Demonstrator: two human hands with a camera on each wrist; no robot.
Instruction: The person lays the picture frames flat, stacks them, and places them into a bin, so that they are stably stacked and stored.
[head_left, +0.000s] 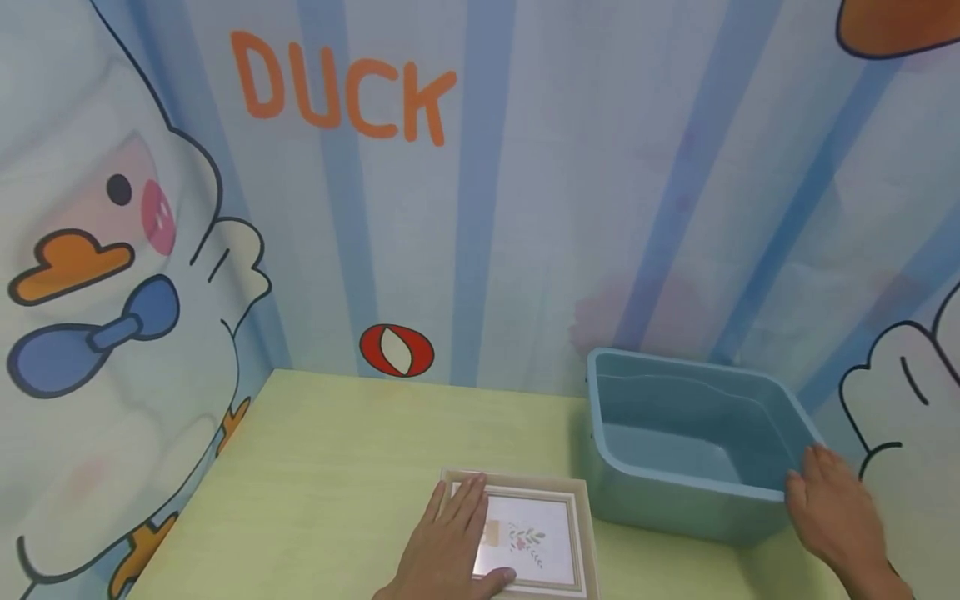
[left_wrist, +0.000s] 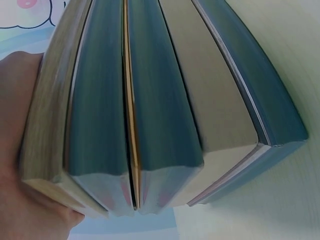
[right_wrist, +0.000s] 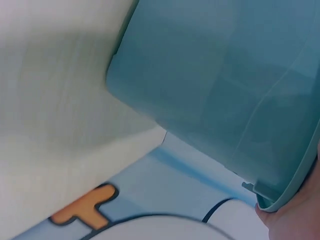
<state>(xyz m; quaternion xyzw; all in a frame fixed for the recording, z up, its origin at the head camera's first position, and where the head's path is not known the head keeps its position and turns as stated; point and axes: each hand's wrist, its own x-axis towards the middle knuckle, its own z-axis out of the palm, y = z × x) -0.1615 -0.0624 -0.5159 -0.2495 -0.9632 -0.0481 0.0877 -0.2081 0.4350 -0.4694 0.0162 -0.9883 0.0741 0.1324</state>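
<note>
My left hand [head_left: 448, 546] lies with straight fingers on a picture frame [head_left: 567, 533], which has a pale border and a leafy print. In the left wrist view this frame [left_wrist: 47, 115] tops a stack seen from its edge. Below it are several thick teal and beige pieces, book-like, among them a teal one [left_wrist: 100, 110] and a beige one [left_wrist: 210, 90], with a thin gold edge [left_wrist: 131, 115] between two teal ones. My right hand [head_left: 842, 508] grips the rim of a blue-green plastic bin [head_left: 690, 504] at its right front corner. The bin's visible inside holds nothing.
The pale yellow tabletop [head_left: 322, 467] carries the stack and the bin. Behind it hangs a striped blue backdrop [head_left: 540, 208] with duck drawings and orange lettering. The bin stands close to the backdrop, right of the stack.
</note>
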